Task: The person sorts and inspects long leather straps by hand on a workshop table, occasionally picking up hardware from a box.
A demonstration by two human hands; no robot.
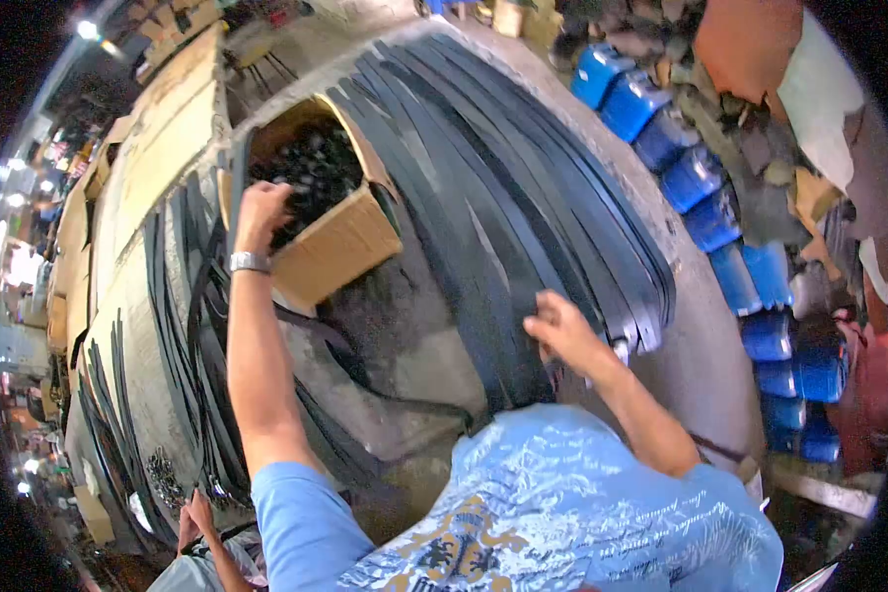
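Observation:
My left hand (263, 212), with a metal watch on its wrist, is at the near left side of an open cardboard box (340, 252). Its fingers are curled at the opening, and anything they pinch is too small to make out. Inside the box lies a heap of small shiny black pieces (311, 168). My right hand (565, 331) hovers over long flat black straps (474, 227), its fingers loosely bent and apart with nothing visible in them. The straps lie side by side along the table, beside the box.
More black straps (173, 306) hang over the table's left part. Another person's hands (195, 518) work at the lower left. Blue bins (696, 178) line the right side, near leather pieces (745, 44). Flat cardboard (168, 128) lies at the far left.

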